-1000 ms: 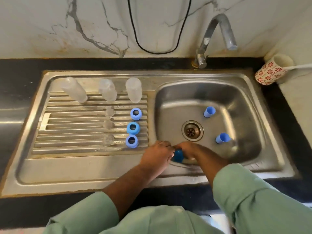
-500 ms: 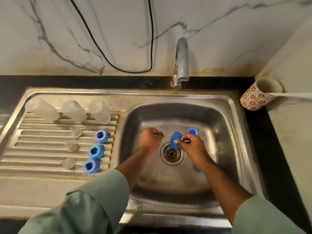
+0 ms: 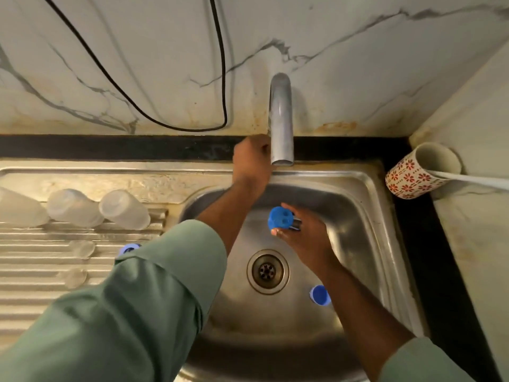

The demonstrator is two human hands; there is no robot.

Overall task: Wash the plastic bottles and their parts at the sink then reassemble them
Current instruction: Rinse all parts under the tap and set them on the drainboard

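Observation:
My right hand pinches a blue bottle cap above the steel sink basin, below the tap spout. My left hand reaches to the base of the tap behind the spout; its fingers are hidden there. Another blue cap lies in the basin right of the drain. Three clear plastic bottles stand upside down on the ribbed drainboard. Clear small parts lie on the ribs, and a blue ring peeks out by my left sleeve.
A red-flowered mug with a white handle sticking out lies at the right corner of the dark counter. A black cable hangs down the marble wall behind the sink. No water runs from the spout.
My left hand has gone from the basin up to the tap base. My right hand has lifted the blue cap higher under the spout. The view has moved closer over the basin.

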